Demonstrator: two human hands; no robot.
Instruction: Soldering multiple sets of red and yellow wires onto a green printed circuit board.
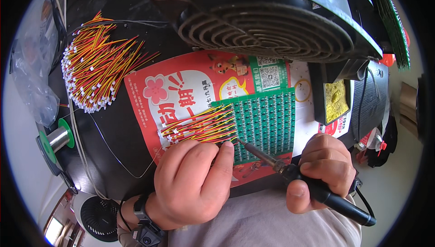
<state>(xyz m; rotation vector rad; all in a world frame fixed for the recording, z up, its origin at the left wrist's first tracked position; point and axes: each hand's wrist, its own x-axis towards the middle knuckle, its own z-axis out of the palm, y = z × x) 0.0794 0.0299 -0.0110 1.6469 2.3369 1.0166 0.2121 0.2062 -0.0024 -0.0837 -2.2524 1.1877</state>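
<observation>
My right hand (326,170) is closed round the black handle of a soldering iron (312,188). The iron's tip touches or nearly touches a green circuit board panel (265,124), just beside my left fingertips. My left hand (195,183) pinches a thin connector wire at the panel's left part; most of that wire is hidden under the fingers. Above this hand, a row of red and yellow wires (199,127) with white plugs lies across the panel's left side. Their bare ends line up along a column of the board.
A large heap of connector wires (97,65) lies at the far left. Below it stands a solder spool (59,138), its strand curving toward my left hand. A black fan (267,25) looms behind the panel. At right is a yellow sponge (336,99) in a holder. Red printed sheet (145,93) underneath.
</observation>
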